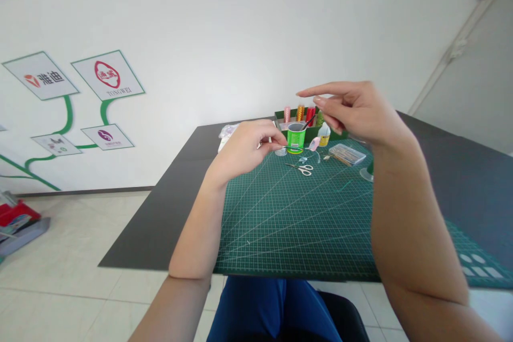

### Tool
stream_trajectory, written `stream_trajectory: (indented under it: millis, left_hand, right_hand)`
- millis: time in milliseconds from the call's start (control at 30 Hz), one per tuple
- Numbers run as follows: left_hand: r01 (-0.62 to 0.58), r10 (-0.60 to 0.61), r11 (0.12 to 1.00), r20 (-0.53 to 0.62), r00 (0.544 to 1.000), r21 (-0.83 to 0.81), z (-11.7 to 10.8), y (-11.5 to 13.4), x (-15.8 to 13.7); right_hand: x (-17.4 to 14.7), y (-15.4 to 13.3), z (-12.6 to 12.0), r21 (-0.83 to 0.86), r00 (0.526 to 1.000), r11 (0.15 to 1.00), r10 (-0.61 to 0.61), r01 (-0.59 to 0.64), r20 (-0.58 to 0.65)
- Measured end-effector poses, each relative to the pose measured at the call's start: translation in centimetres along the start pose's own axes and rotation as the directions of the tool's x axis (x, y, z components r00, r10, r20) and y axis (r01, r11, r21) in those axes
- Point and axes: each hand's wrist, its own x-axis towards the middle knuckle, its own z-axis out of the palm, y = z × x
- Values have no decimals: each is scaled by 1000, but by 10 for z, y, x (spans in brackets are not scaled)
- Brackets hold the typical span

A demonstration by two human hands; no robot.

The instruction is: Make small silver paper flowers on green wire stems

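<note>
Blue trousers (252, 310) are seen nearest, partly tucked beneath the edge of a dark tabletop (148, 214), on which a gridded green cutting mat (296, 219) is spread. Over the mat, two bare hands are raised. By the left hand (252, 144), a thin stem (295, 148) is pinched narrowly between thumb and fingertips and kept off the mat, roughly level. At its far end, clear of the grip and off to the right, a small pink piece (314, 144) is carried, so it is supported through the stem alone. The right hand (356, 112) is lifted above that piece and apart from it; its index finger is stretched out with the thumb below, the other fingers curled. Whether a fine strand is held there cannot be told.

The step in hand is judged to be close work on the stem and its pink piece; for the next move, a steady left pinch and a light, precise right fingertip would be called for.

Farther off, scissors (299, 168) are laid on the mat, with a clear plastic box (348, 155) to their right. Beyond these, a green tin (295, 141) and a small bottle (324, 137) are stood before a dark green tray (340, 133), in which coloured spools (300, 113) are kept. The view is closed by a white wall (256, 37).
</note>
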Motion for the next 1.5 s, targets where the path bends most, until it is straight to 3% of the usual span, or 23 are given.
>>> stream_trajectory:
  millis: [400,667,800,1033,1200,1500]
  left_hand:
    - [18,-25,999,-154,988,-46,-3,6,0]
    - [31,-50,995,-194,980,-98,-4,7,0]
    - [24,-47,994,-221,974,-105,-5,8,1]
    - [20,-46,996,-329,943,-82,-5,5,2]
    - [41,-60,998,-382,922,-56,-4,2,3]
    - [49,-29,998,-404,914,39,-1,-9,6]
  right_hand:
    - [16,30,10,11,982,996,91,-94,168]
    - [19,23,19,11,961,999,-37,35,274]
    - [20,28,22,4,922,1000,-4,2,387]
    - [21,37,28,-125,857,986,155,-107,492]
    - [21,34,27,-185,820,981,157,-63,551]
    - [19,19,30,-197,665,980,151,-6,731]
